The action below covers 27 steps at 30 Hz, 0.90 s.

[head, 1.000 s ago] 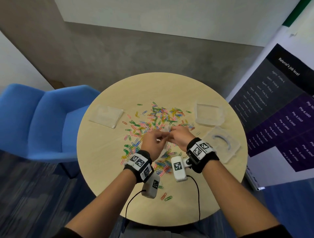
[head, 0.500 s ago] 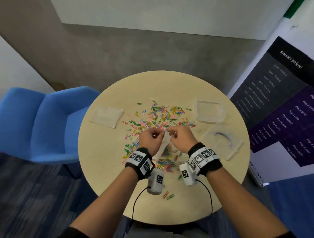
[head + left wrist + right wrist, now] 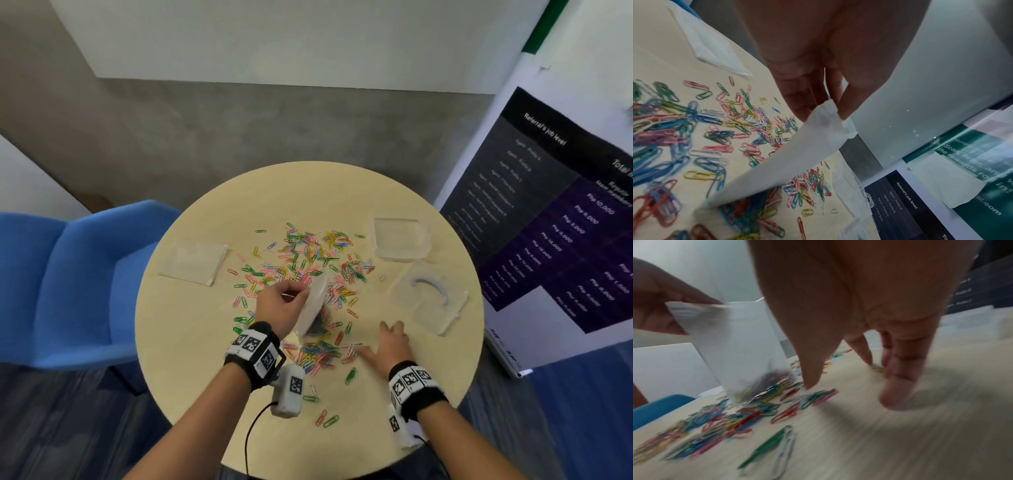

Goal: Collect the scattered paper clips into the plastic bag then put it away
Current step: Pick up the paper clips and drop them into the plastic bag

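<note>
Coloured paper clips (image 3: 310, 260) lie scattered over the round wooden table (image 3: 191, 325). My left hand (image 3: 284, 301) pinches the top edge of a small clear plastic bag (image 3: 313, 306), which hangs down with its bottom among the clips. The left wrist view shows my thumb and fingers pinching the bag (image 3: 797, 159) at a corner. The bag (image 3: 740, 344) holds a few clips at its bottom. My right hand (image 3: 390, 341) is spread flat, its fingers straight and touching the table beside a heap of clips (image 3: 322, 353). Its fingertips (image 3: 894, 395) press down near the paper clips (image 3: 748, 410).
Another flat clear bag (image 3: 195, 262) lies at the table's left. A clear plastic box (image 3: 399, 238) and its lid (image 3: 428, 298) sit at the right. A blue chair (image 3: 72, 284) stands left of the table, a printed banner (image 3: 555, 212) to the right.
My right hand has let go of the bag and dropped to the table on the right, fingers spread. My left hand alone now holds the bag.
</note>
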Each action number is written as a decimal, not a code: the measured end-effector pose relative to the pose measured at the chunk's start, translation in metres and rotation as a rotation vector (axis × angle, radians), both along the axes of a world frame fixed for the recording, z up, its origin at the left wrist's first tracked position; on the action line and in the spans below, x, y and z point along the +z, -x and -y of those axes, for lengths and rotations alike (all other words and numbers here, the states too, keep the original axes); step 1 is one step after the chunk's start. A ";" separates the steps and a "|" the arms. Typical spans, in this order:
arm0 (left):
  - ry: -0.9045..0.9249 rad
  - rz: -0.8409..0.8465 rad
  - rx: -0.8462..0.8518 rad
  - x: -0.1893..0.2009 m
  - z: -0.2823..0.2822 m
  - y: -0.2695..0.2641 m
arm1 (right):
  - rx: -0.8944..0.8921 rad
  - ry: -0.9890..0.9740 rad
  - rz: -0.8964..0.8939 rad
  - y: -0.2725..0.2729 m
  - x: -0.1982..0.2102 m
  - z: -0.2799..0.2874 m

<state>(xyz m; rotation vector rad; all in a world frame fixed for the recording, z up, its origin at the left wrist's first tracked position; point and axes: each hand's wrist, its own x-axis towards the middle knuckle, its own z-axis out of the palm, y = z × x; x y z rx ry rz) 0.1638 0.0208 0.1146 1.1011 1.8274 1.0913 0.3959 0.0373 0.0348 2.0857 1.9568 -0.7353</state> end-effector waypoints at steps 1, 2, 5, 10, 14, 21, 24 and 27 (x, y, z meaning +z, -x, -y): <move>0.000 -0.006 -0.015 0.002 -0.002 -0.001 | 0.047 0.005 -0.053 0.007 -0.001 0.001; 0.000 -0.016 -0.027 0.004 -0.003 -0.002 | 0.096 0.020 -0.098 0.014 -0.001 0.003; -0.010 -0.043 -0.050 0.009 -0.007 -0.002 | 0.178 0.053 -0.143 0.027 0.007 -0.001; -0.030 -0.031 -0.021 0.013 -0.007 0.012 | 0.141 0.169 -0.015 0.018 0.011 0.015; -0.026 -0.042 -0.015 0.010 -0.006 0.022 | 0.180 0.119 -0.101 0.025 -0.004 0.034; -0.044 -0.040 -0.032 0.008 0.003 0.027 | 0.148 -0.070 -0.186 0.068 -0.018 0.014; -0.047 -0.039 0.001 0.007 0.006 0.034 | 0.250 -0.108 -0.102 0.086 -0.020 0.014; -0.048 -0.026 0.017 0.004 0.009 0.043 | 0.367 -0.148 -0.036 0.097 -0.019 0.017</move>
